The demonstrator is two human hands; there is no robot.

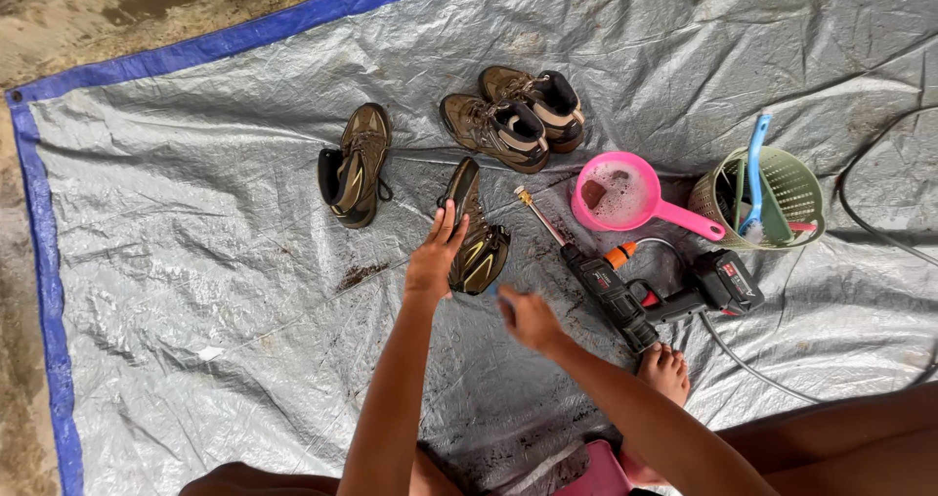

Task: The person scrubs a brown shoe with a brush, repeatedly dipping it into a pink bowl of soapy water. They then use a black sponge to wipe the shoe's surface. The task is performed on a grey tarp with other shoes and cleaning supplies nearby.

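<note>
Two containers: foamy pink scoop, brush-filled basket; left hand released, right hand clenched.

Soft even daylight, right hand perhaps blurred.

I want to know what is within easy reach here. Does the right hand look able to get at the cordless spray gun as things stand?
Probably yes. The right hand hovers just left of the cordless spray gun, which lies flat on the tarp, and nothing lies between them.

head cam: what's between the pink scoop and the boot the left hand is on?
The spray gun's thin nozzle wand lies between the pink scoop and the boot under the left hand; otherwise bare tarp, in the head view.
</note>
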